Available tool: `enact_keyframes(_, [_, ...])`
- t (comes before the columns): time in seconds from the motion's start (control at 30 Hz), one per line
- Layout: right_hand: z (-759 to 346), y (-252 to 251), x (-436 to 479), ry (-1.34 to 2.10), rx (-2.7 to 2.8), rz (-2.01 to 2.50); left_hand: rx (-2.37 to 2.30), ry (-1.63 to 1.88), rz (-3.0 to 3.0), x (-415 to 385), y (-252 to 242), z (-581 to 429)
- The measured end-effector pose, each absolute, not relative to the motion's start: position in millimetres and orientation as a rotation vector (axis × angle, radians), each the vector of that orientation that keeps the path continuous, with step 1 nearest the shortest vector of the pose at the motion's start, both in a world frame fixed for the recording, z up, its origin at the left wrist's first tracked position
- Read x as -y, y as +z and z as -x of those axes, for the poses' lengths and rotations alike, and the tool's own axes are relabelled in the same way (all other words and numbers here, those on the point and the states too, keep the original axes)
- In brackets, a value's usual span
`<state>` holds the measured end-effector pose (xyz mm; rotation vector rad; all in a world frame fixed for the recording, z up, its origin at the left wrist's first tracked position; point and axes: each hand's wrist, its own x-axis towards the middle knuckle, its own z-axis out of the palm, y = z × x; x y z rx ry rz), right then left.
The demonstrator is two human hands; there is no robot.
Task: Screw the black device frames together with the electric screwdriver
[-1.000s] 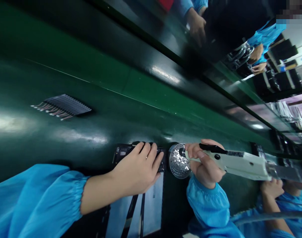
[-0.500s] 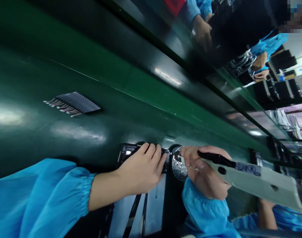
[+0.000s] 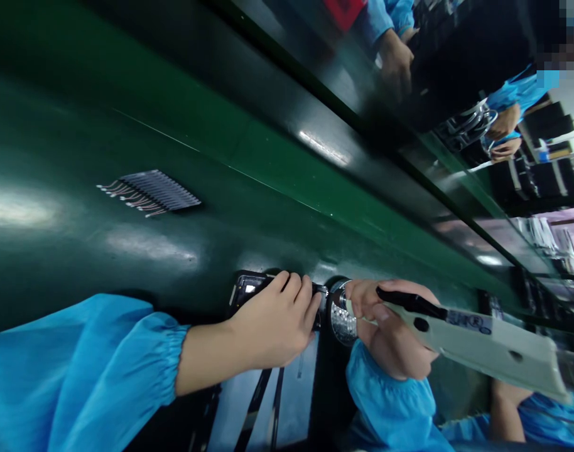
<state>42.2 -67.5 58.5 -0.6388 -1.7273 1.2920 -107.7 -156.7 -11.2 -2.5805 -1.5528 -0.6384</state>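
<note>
My left hand (image 3: pixel 272 323) lies over a black device housing (image 3: pixel 244 285), its fingers curled round the far edge and holding it. Much of the housing is hidden under the palm. In my right hand (image 3: pixel 395 326) is a pale electric screwdriver (image 3: pixel 498 348) with a black lever along its body, lying nearly level. Its shank points left, toward the right end of the housing; I cannot tell whether the tip touches a screw. Just under the shank sits a round metal dish (image 3: pixel 343 321) full of small shiny pieces, partly covered by my right hand.
A row of flat grey battery-like packs (image 3: pixel 162 190) with thin wires lies on the green bench (image 3: pixel 249 232). Below my left hand is a bluish sheet (image 3: pixel 296 389) crossed by dark strips. Co-workers' hands (image 3: pixel 395 59) show across the bench, and another person's arm (image 3: pixel 507 408) at lower right.
The whole view has shifted slightly, so the packs and bench appear a little farther right. Both hands keep their hold, with the screwdriver still beside the housing's right end.
</note>
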Motion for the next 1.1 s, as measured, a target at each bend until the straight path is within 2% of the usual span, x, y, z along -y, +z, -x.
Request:
enact_keyframes(0.53, [-33,55,76,1.271,1.565,0.751,1.555,-0.62,2.623,156,-7,109])
enact_keyframes(0.77, [-69,60,63,1.176,1.529,0.698,1.553,-0.644,2.617,156,-8,111])
enact_keyframes(1.1, [-60,33,54,1.152,1.455,0.72,1.561,-0.638,2.626,156,-9,113])
